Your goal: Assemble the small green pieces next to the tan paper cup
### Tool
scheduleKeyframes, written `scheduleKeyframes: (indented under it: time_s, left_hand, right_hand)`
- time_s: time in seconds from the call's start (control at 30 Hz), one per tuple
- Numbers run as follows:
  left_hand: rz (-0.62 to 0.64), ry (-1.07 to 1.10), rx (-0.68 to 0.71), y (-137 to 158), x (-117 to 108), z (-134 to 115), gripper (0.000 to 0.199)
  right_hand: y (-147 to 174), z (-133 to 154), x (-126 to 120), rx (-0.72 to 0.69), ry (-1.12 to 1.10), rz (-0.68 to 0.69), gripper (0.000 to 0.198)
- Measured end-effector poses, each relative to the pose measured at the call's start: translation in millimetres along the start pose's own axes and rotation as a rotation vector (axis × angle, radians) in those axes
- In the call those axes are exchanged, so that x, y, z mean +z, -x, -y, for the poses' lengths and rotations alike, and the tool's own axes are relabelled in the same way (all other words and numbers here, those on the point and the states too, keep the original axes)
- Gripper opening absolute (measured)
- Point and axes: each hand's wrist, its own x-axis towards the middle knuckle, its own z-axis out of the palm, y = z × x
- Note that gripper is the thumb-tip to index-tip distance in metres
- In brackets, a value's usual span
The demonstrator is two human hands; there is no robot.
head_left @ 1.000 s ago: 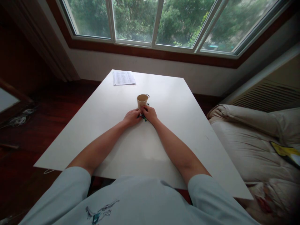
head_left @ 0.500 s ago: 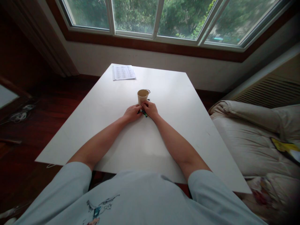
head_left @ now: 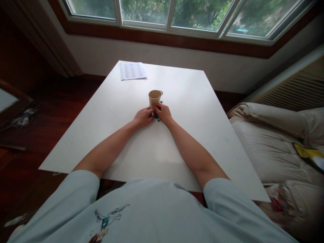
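A tan cup [head_left: 154, 96] stands upright near the middle of the white table [head_left: 162, 152], with a thin dark loop at the right of its rim. Just in front of it my left hand [head_left: 143, 116] and my right hand [head_left: 163, 112] meet, fingertips together. Their fingers are closed round something too small to make out. Below and between the hands show small dark and green pieces [head_left: 157, 118], partly hidden by the fingers. A small dark bit also shows beside the cup, behind my right hand.
Printed paper sheets [head_left: 133, 71] lie at the table's far left corner. A padded beige sofa [head_left: 268, 135] with a yellow and black item [head_left: 307, 153] stands to the right. Beyond the far edge are a wall and a window [head_left: 144, 13]. Cables [head_left: 21, 120] lie on the floor at left.
The view has tilted slightly, so the table and cup sit a little higher in the picture. My hands stay together in front of the cup, with only slight finger movement.
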Motion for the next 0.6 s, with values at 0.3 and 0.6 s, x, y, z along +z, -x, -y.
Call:
scheduleKeyframes:
  time_s: [0.3,0.6]
  left_hand:
    - [-0.024,0.008,0.019,-1.8,4.6,5.7,0.026]
    - [-0.012,-0.004,0.001,-1.4,2.7,2.3,0.024]
  right_hand:
    - [-1.3,-3.8,2.6,0.006,0.014,-0.007,0.023]
    - [-0.3,-3.6,2.7,0.012,-0.023,-0.016,0.021]
